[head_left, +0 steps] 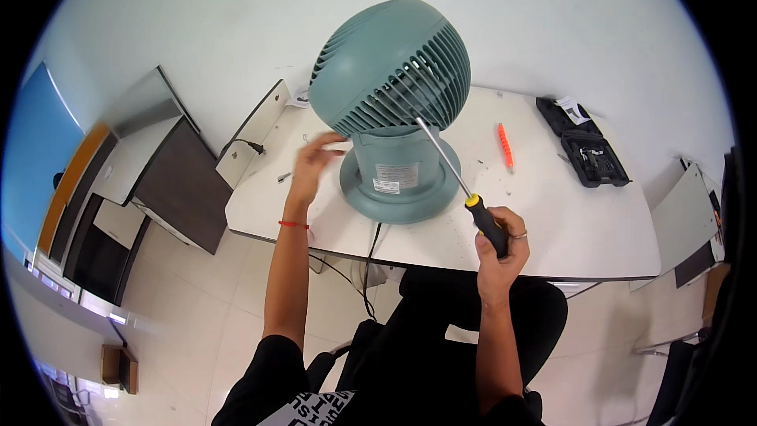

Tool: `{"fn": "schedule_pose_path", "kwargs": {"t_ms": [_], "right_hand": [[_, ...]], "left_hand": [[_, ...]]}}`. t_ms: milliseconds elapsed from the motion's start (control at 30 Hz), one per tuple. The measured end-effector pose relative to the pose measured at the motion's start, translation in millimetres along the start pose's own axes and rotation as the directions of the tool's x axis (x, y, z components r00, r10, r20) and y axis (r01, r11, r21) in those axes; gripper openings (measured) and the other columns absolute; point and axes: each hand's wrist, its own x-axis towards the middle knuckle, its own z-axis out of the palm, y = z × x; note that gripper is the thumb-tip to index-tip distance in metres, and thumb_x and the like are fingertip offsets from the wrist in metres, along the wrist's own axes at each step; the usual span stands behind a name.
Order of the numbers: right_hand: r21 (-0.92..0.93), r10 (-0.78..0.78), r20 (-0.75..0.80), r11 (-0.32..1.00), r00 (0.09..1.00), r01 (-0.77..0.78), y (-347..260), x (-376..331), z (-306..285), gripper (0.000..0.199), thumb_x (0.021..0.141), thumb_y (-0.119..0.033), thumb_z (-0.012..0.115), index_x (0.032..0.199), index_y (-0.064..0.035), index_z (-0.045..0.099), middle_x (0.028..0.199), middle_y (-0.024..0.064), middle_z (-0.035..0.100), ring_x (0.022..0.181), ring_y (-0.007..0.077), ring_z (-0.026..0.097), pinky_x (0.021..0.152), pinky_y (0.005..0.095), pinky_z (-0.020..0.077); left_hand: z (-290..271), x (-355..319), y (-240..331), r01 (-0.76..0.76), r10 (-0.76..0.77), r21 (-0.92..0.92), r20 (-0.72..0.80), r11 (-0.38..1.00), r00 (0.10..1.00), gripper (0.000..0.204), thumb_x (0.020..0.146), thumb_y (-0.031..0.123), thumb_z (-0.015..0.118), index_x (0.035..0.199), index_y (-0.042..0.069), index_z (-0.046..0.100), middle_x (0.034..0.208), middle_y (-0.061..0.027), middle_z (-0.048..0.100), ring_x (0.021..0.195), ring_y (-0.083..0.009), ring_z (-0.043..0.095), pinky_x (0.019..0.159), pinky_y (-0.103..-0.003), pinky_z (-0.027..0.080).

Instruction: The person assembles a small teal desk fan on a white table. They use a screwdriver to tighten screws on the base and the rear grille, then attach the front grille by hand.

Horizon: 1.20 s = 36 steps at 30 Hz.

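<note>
White walls and a pale tiled floor frame a white surface (599, 229), where a teal desk fan (392, 102) stands on its round base near the middle, its grille head tilted up and back. A black cord (371, 264) drops from the base over the near edge.

The right hand (501, 246) has a clenched grip around the black-and-yellow handle of a long screwdriver (461, 189); fingers wrap fully round the handle, with a ring on one of them. The metal shaft slants up and to the left, and its tip meets the lower rear of the fan's grille housing, just above the neck (whether it sits in a screw head cannot be told).

The left hand (311, 164) hovers just beside the fan's neck and base, on the left. Its grip is released: fingers loosely curled and spread, holding nothing, fingertips near the fan's neck but seemingly not touching it. A red band circles that wrist.

Farther right on the surface lie an orange tool handle (505, 144) and, well apart near the far corner, an open black tool case (583, 150). Small screws or bits (481, 162) are scattered between the fan and the orange handle.
</note>
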Motion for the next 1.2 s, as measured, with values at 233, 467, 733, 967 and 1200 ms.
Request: {"fn": "schedule_pose_path", "kwargs": {"t_ms": [233, 467, 733, 967, 1200], "right_hand": [[-0.086, -0.051, -0.02, 0.995, 0.999, 0.049, 15, 19, -4, 0.031, 0.086, -0.013, 0.077, 0.111, 0.0012, 0.066, 0.104, 0.0078, 0.06, 0.09, 0.0152, 0.056, 0.079, 0.0251, 0.0447], [-0.08, 0.011, -0.083, 0.997, 0.997, -0.018, 36, 24, 4, 0.035, 0.088, -0.022, 0.077, 0.112, 0.0017, 0.067, 0.106, 0.0085, 0.061, 0.094, 0.0167, 0.057, 0.084, 0.0267, 0.0454], [-0.081, 0.019, -0.103, 0.996, 0.995, -0.027, 45, 22, 1, 0.045, 0.087, -0.033, 0.078, 0.111, 0.0027, 0.068, 0.107, 0.0114, 0.06, 0.095, 0.0185, 0.058, 0.08, 0.0278, 0.0475], [-0.072, 0.031, -0.087, 0.997, 0.996, -0.037, 47, 22, 11, 0.044, 0.087, -0.03, 0.078, 0.114, 0.0027, 0.067, 0.112, 0.0116, 0.059, 0.096, 0.0188, 0.058, 0.08, 0.0277, 0.0479], [-0.13, 0.039, -0.093, 0.99, 0.995, -0.051, 45, 25, 14, 0.042, 0.087, -0.026, 0.078, 0.116, 0.0015, 0.067, 0.116, 0.0128, 0.059, 0.102, 0.021, 0.058, 0.088, 0.0312, 0.049]], "left_hand": [[18, 73, 118, -0.391, 0.53, 0.382, -0.395, 0.837, 0.75, 0.027, 0.1, 0.019, 0.051, 0.101, -0.003, 0.067, 0.105, -0.0099, 0.066, 0.097, -0.0187, 0.063, 0.088, -0.034, 0.051], [79, 120, 200, -0.403, 0.443, 0.636, 0.106, 0.658, 0.89, 0.035, 0.099, 0.018, 0.06, 0.128, 0.0, 0.063, 0.127, -0.0148, 0.066, 0.123, -0.0251, 0.057, 0.108, -0.038, 0.041], [75, 129, 153, -0.356, 0.286, 0.346, 0.237, 0.868, 0.929, 0.048, 0.101, 0.025, 0.062, 0.142, 0.0, 0.055, 0.139, -0.0193, 0.058, 0.131, -0.0282, 0.052, 0.11, -0.038, 0.038], [83, 118, 169, -0.377, 0.307, 0.271, 0.268, 0.886, 0.913, 0.049, 0.099, 0.029, 0.064, 0.139, 0.0, 0.059, 0.131, -0.0157, 0.061, 0.123, -0.023, 0.055, 0.104, -0.033, 0.042], [95, 120, 163, -0.298, 0.257, 0.346, 0.158, 0.89, 0.953, 0.051, 0.1, 0.03, 0.063, 0.139, -0.001, 0.058, 0.129, -0.0151, 0.063, 0.117, -0.0211, 0.058, 0.101, -0.03, 0.043]]}}
